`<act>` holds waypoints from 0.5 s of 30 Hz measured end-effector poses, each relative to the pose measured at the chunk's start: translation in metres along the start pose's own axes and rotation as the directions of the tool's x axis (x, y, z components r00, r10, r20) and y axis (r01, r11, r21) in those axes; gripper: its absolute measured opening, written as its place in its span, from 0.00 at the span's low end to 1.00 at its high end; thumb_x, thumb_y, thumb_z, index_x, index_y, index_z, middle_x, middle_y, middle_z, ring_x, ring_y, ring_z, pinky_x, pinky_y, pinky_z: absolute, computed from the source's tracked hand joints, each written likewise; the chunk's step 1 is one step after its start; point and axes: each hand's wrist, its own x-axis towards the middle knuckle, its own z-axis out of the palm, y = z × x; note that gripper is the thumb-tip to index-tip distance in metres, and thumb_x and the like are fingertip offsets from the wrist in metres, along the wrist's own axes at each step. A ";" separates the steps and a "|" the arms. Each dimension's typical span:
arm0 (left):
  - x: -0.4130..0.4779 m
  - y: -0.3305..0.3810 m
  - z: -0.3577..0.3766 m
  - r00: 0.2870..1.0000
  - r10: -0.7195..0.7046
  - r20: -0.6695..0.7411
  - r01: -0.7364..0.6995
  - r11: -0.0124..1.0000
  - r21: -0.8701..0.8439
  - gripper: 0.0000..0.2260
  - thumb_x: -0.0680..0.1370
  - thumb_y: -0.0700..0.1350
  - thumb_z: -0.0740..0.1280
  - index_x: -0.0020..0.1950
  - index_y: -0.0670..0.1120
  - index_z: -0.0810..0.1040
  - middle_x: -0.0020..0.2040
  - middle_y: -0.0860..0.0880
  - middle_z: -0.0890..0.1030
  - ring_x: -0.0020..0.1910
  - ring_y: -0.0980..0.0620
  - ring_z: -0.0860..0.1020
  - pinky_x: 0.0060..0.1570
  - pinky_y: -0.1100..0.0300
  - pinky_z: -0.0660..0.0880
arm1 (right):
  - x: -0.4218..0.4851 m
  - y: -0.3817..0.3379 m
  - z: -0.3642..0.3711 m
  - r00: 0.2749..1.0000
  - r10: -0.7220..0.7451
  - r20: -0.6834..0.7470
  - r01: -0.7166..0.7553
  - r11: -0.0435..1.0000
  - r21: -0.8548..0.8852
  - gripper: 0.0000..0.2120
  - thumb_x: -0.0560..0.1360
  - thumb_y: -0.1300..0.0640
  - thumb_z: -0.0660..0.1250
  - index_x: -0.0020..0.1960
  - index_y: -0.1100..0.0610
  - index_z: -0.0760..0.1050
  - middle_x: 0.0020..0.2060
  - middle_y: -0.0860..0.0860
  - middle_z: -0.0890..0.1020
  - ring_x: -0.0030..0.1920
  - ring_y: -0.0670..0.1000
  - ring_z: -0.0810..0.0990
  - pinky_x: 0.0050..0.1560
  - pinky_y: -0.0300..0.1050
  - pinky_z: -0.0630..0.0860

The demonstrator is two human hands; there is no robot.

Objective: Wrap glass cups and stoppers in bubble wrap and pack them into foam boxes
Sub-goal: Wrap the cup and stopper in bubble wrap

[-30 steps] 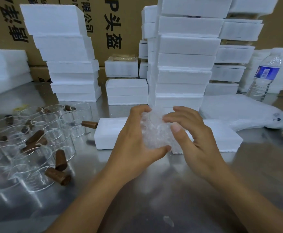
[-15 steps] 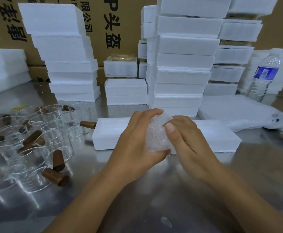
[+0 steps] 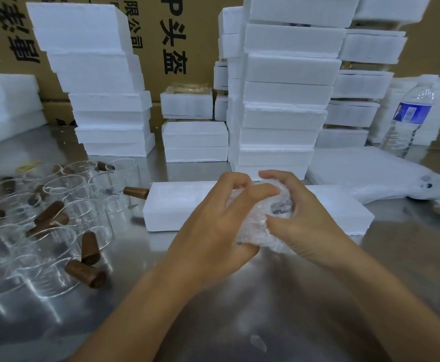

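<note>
A bundle of bubble wrap sits between both hands just above the steel table, in front of a long flat foam box. My left hand grips the bundle from the left, its fingers curled over the top. My right hand holds the right side with fingers curled round it; something dark shows through the wrap there. Several clear glass cups and brown stoppers lie to the left on the table.
Tall stacks of white foam boxes stand behind the hands, with another stack at the back left. A pile of bubble wrap sheets lies at the right, a water bottle behind it. Cardboard cartons form the back wall.
The bundle has dropped a little toward me. My left fingers have closed over its top and my right hand has shifted to cup its right side.
</note>
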 end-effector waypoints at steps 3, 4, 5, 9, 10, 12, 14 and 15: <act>-0.002 -0.001 0.002 0.999 -0.011 0.043 0.010 1.000 0.024 0.30 0.65 0.49 0.75 0.64 0.55 0.66 0.59 0.46 0.70 0.53 0.51 0.75 0.43 0.65 0.77 | 0.000 0.001 -0.001 1.000 0.012 0.025 -0.013 0.999 0.038 0.28 0.59 0.57 0.66 0.58 0.45 0.71 0.48 0.47 0.80 0.43 0.45 0.81 0.37 0.35 0.76; -0.003 -0.001 0.003 0.998 -0.042 0.053 0.043 0.999 -0.009 0.30 0.65 0.49 0.74 0.63 0.56 0.66 0.59 0.48 0.70 0.53 0.54 0.74 0.45 0.68 0.76 | 0.001 0.001 -0.002 1.000 -0.002 0.021 0.001 1.000 0.029 0.26 0.61 0.57 0.69 0.58 0.45 0.72 0.49 0.47 0.80 0.44 0.44 0.81 0.39 0.34 0.77; -0.003 -0.001 0.003 0.994 -0.090 0.054 0.094 0.993 -0.073 0.30 0.65 0.49 0.74 0.63 0.58 0.66 0.59 0.51 0.70 0.54 0.56 0.73 0.46 0.71 0.74 | 0.002 0.002 -0.004 1.000 -0.019 0.004 0.019 0.999 0.030 0.24 0.63 0.57 0.72 0.58 0.45 0.73 0.50 0.48 0.80 0.46 0.44 0.81 0.42 0.34 0.77; 0.000 -0.001 0.000 0.939 -0.344 0.028 0.332 0.879 -0.343 0.29 0.63 0.55 0.73 0.59 0.69 0.64 0.58 0.67 0.70 0.57 0.65 0.72 0.51 0.75 0.70 | 0.005 -0.003 -0.008 0.988 -0.061 -0.141 0.088 0.977 0.194 0.15 0.69 0.45 0.71 0.54 0.46 0.76 0.48 0.49 0.81 0.45 0.42 0.80 0.43 0.32 0.74; 0.001 -0.002 -0.001 0.914 -0.403 0.033 0.381 0.832 -0.404 0.29 0.62 0.56 0.73 0.58 0.70 0.64 0.57 0.70 0.70 0.56 0.67 0.72 0.50 0.74 0.71 | 0.005 -0.003 -0.009 0.981 -0.060 -0.183 0.100 0.971 0.218 0.15 0.68 0.43 0.68 0.53 0.46 0.77 0.48 0.48 0.81 0.45 0.41 0.81 0.43 0.30 0.73; 0.001 -0.004 0.000 0.867 -0.496 0.053 0.444 0.718 -0.536 0.29 0.62 0.55 0.75 0.58 0.70 0.65 0.54 0.72 0.70 0.54 0.69 0.72 0.45 0.73 0.74 | 0.006 -0.002 -0.010 0.973 -0.041 -0.228 0.095 0.969 0.229 0.17 0.66 0.41 0.64 0.52 0.45 0.77 0.49 0.46 0.82 0.49 0.41 0.81 0.48 0.32 0.74; 0.002 -0.005 0.000 0.834 -0.545 0.082 0.468 0.621 -0.629 0.29 0.62 0.54 0.75 0.58 0.68 0.67 0.54 0.67 0.72 0.52 0.68 0.74 0.42 0.72 0.75 | 0.006 -0.001 -0.009 0.978 -0.024 -0.209 0.071 0.972 0.223 0.18 0.64 0.41 0.64 0.52 0.45 0.77 0.46 0.44 0.83 0.49 0.42 0.81 0.53 0.39 0.75; 0.003 -0.005 -0.001 0.821 -0.561 0.105 0.482 0.584 -0.654 0.29 0.61 0.56 0.75 0.57 0.68 0.68 0.55 0.65 0.73 0.52 0.67 0.75 0.42 0.72 0.75 | 0.006 0.000 -0.008 0.981 -0.026 -0.191 0.070 0.972 0.225 0.17 0.64 0.42 0.66 0.51 0.46 0.78 0.43 0.43 0.84 0.47 0.42 0.82 0.53 0.40 0.76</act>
